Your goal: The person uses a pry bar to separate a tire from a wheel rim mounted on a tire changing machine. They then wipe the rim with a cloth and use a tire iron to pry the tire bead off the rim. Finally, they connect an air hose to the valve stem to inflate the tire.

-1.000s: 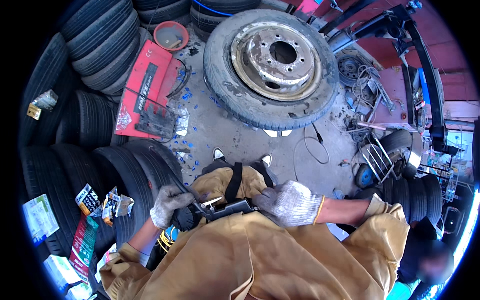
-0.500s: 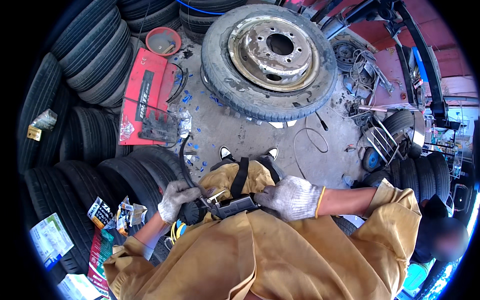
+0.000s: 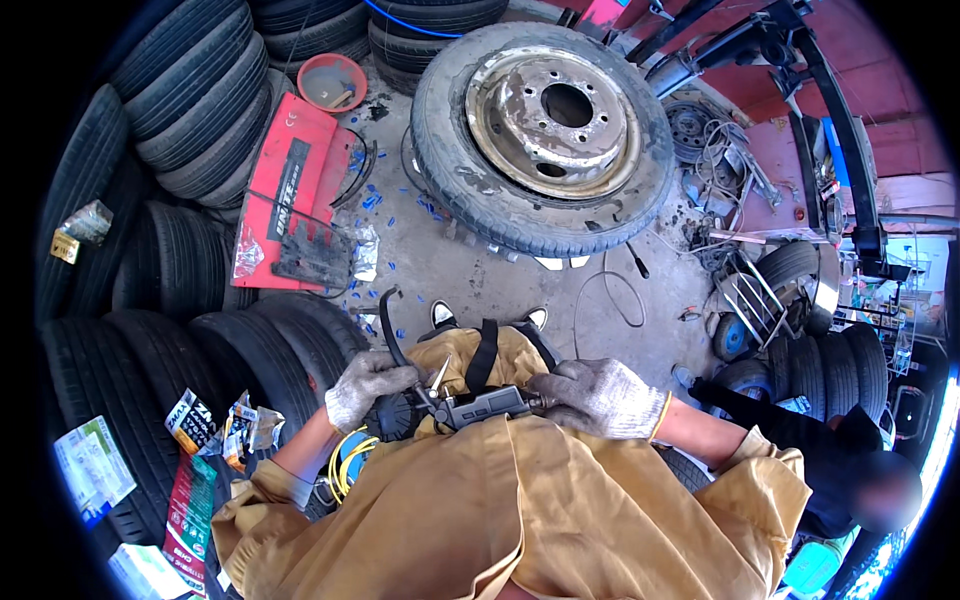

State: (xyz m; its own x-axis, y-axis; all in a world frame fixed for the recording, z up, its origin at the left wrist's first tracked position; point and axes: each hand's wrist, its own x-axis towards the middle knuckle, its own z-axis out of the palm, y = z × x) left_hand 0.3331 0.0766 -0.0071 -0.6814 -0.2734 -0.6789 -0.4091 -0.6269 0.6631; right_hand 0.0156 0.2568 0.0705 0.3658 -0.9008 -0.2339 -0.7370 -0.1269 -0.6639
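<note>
Both hands wear grey-white knitted gloves and meet in front of my waist. Between them lies what looks like a black tire inflator (image 3: 488,405), with a boxy body and a brass-coloured lever (image 3: 440,373). My left hand (image 3: 372,388) is closed around its left end, where a short curved black hose (image 3: 388,325) sticks up. At the other end, my right hand (image 3: 605,398) pinches a small fitting, its fingertips partly hidden. A large tire (image 3: 440,130) on a worn steel wheel rim (image 3: 555,105) lies flat off the floor ahead of me.
Stacked tires (image 3: 195,110) and a row of tires (image 3: 110,370) crowd the left, by a red panel (image 3: 290,190) and a red basin (image 3: 332,83). Blue scraps litter the floor. A thin cable (image 3: 610,275) loops nearby. Another person (image 3: 840,460) is at right.
The inflator and my right hand have shifted slightly right, and more of the fitting shows. The black hose's tip sits lower. The person at right now has a leg stretched toward me.
</note>
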